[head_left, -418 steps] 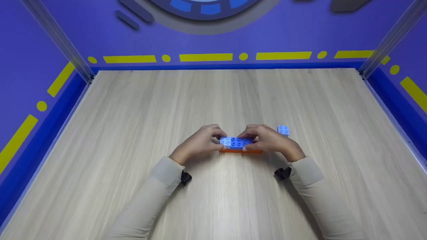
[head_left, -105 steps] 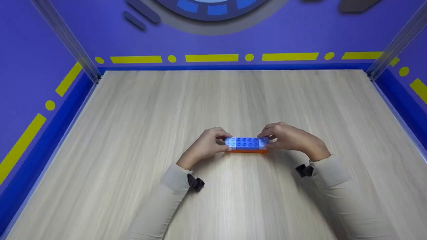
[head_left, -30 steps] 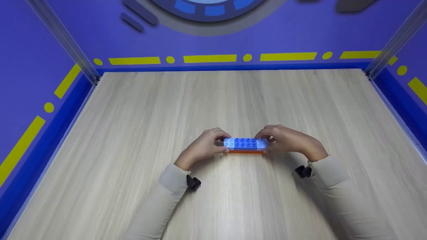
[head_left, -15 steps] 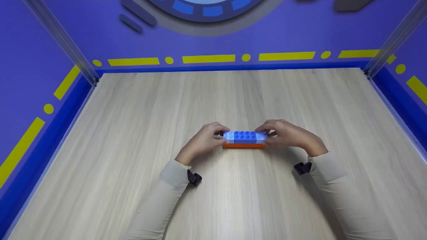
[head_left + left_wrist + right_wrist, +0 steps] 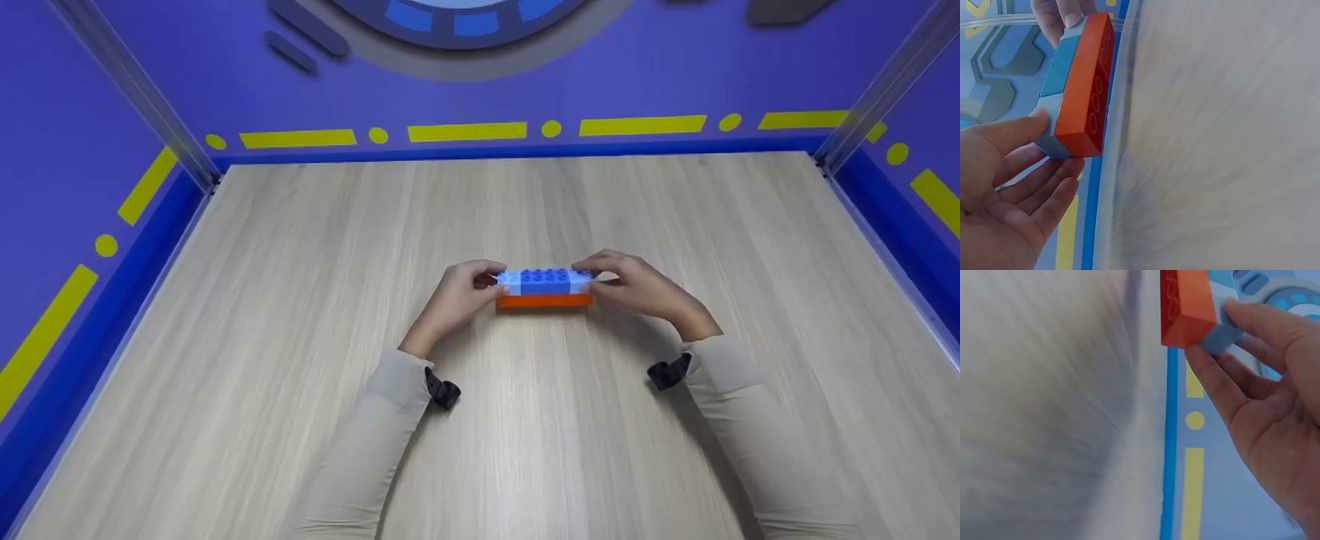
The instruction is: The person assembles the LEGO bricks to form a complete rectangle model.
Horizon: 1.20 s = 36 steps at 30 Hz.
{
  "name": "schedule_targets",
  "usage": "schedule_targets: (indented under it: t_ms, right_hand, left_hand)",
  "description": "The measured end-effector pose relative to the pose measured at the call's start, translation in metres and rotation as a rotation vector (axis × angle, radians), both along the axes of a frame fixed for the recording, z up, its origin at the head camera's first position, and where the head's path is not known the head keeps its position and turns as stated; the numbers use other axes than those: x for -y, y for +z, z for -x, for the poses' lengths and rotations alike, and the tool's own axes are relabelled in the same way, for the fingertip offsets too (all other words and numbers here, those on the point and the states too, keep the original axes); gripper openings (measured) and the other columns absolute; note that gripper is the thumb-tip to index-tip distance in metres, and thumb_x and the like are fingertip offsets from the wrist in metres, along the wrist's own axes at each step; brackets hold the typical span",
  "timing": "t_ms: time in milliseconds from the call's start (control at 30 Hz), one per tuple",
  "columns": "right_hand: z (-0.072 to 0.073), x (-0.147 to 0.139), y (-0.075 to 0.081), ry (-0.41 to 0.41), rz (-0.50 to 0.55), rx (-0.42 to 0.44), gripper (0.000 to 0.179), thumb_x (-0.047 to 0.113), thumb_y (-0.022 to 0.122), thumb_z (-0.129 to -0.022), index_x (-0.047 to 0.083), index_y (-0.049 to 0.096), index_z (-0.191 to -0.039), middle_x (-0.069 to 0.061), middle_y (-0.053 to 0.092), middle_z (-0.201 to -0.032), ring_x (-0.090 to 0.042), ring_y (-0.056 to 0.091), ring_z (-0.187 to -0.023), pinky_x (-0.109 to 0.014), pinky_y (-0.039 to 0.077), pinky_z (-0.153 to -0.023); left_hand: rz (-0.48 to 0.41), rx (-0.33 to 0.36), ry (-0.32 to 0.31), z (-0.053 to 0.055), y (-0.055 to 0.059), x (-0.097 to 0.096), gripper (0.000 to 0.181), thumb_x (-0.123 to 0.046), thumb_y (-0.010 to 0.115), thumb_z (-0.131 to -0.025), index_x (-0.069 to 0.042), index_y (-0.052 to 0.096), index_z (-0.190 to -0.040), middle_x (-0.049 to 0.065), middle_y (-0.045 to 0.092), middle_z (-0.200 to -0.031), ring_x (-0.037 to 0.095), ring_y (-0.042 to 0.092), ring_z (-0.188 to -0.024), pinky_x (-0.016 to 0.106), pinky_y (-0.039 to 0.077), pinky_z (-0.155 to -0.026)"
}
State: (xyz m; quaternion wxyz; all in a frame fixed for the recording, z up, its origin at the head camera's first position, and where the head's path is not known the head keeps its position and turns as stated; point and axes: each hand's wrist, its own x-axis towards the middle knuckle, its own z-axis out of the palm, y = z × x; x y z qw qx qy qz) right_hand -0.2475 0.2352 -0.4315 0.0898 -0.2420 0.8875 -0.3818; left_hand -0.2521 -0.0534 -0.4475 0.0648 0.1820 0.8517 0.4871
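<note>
Both hands hold a two-layer stack of toy building bricks at its ends, raised off the table with its near side tipped into view. On top, a blue brick (image 5: 545, 284) sits between a light-blue brick (image 5: 514, 285) at the left and another light-blue brick (image 5: 1221, 332) at the right. The lower layer is orange bricks (image 5: 544, 301); a seam and the hollow underside show in the left wrist view. My left hand (image 5: 459, 296) pinches the left light-blue brick between thumb and fingers. My right hand (image 5: 641, 286) pinches the right end likewise, partly covering its light-blue brick.
A wood-grain table (image 5: 480, 435) lies under the hands. Blue-purple panels (image 5: 480, 97) with yellow markings stand at its back and sides. Black wrist-worn devices (image 5: 442, 391) sit at both cuffs.
Over the last second, both hands have raised the stack and tilted it, baring more of its orange side. The light-blue brick that lay apart at the right earlier is now on the stack's right end.
</note>
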Motion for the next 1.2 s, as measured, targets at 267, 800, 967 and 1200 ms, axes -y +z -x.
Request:
schedule_targets:
  t_ms: [267,800,967,1200]
  right_hand:
    - [0.006,0.008,-0.007,-0.112,0.061,0.019,0.036,0.017,0.06,-0.095,0.002,0.06,-0.128,-0.017,0.059,-0.128,-0.031,0.055,-0.114,-0.051,0.045,-0.1]
    - [0.013,0.019,-0.015,-0.312,0.08,0.063,0.035,0.017,0.057,-0.096,0.0,0.06,-0.127,-0.021,0.058,-0.124,-0.035,0.054,-0.115,-0.048,0.042,-0.1]
    - [0.016,0.019,-0.016,-0.332,0.071,0.096,0.037,0.021,0.056,-0.097,0.002,0.059,-0.129,-0.019,0.059,-0.125,-0.032,0.053,-0.116,-0.046,0.043,-0.1]
    - [0.02,0.02,-0.017,-0.361,0.073,0.117,0.036,0.021,0.055,-0.097,0.003,0.06,-0.128,-0.016,0.061,-0.125,-0.029,0.054,-0.114,-0.044,0.043,-0.101]
  left_hand:
    - [-0.063,0.011,0.156,0.008,-0.003,-0.004,0.032,-0.013,0.07,-0.087,0.0,0.066,-0.116,0.014,0.066,-0.115,0.024,0.067,-0.101,0.029,0.054,-0.088]
    - [-0.091,0.083,0.236,0.015,-0.008,-0.009,0.032,-0.005,0.069,-0.086,0.0,0.066,-0.118,0.014,0.068,-0.116,0.024,0.067,-0.104,0.027,0.054,-0.086]
    - [-0.081,0.098,0.218,0.015,-0.01,-0.008,0.034,-0.004,0.068,-0.086,0.001,0.065,-0.119,0.015,0.068,-0.117,0.023,0.066,-0.105,0.028,0.054,-0.088]
    - [-0.087,0.12,0.168,0.016,-0.013,-0.007,0.04,-0.002,0.068,-0.086,0.002,0.061,-0.125,0.016,0.066,-0.121,0.024,0.064,-0.111,0.027,0.052,-0.092]
